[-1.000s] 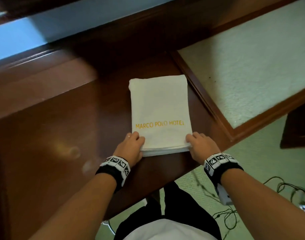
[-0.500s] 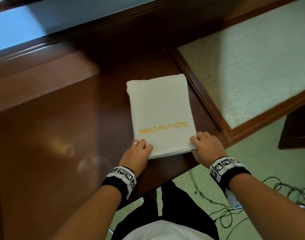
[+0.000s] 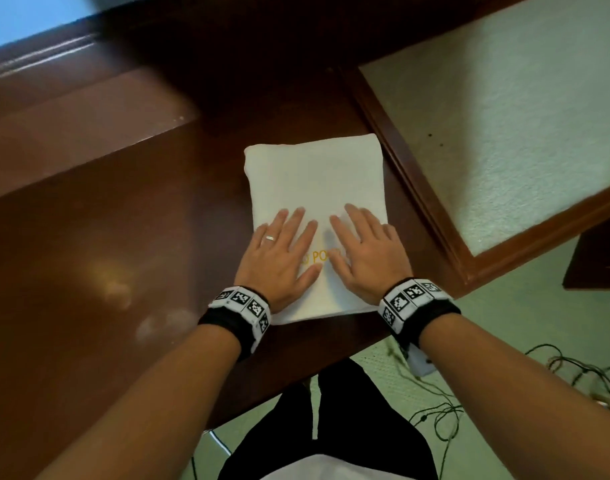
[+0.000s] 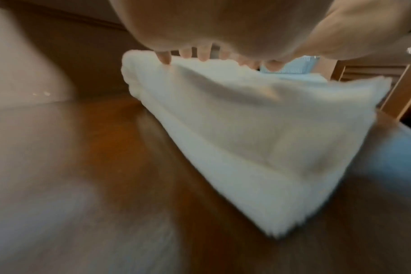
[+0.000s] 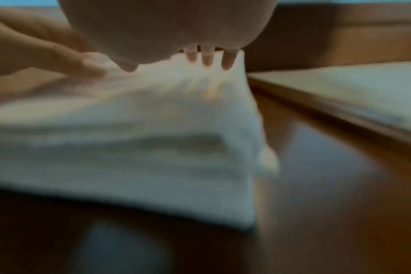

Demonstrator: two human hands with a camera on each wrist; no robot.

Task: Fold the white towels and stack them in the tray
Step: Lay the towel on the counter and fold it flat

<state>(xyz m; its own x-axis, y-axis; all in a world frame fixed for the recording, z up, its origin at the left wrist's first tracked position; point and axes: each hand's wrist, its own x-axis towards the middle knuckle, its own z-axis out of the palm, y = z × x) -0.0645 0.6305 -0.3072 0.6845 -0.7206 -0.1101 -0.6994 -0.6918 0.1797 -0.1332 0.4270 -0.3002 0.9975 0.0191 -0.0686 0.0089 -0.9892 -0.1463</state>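
The folded white towel (image 3: 314,216) is lying on the dark wooden tabletop (image 3: 123,271) directly beneath both hands, its near edge sitting close to the table's edge by the wrists; it is looking soft and thick, several plush layers showing at its near corner in the right wrist view, so it is likely yielding under pressure, light to lift, and prone to sagging or unfolding if taken by one corner; the better hold is probably along its two long sides, or from under the near edge with both palms, keeping the layers together; the left hand (image 3: 279,258) is lying flat on the near left part of the towel, fingers straight and slightly spread, holding nothing; the right hand (image 3: 364,252) is lying flat just beside it on the near right part, fingers likewise extended and pressing down; the thumbs are nearly meeting over the yellow lettering (image 3: 319,257), which the hands are mostly covering; both forearms are reaching forward, wrists low; no tray is identifiable with certainty, though a wood-framed pale surface (image 3: 504,133) is lying beyond the right hand.
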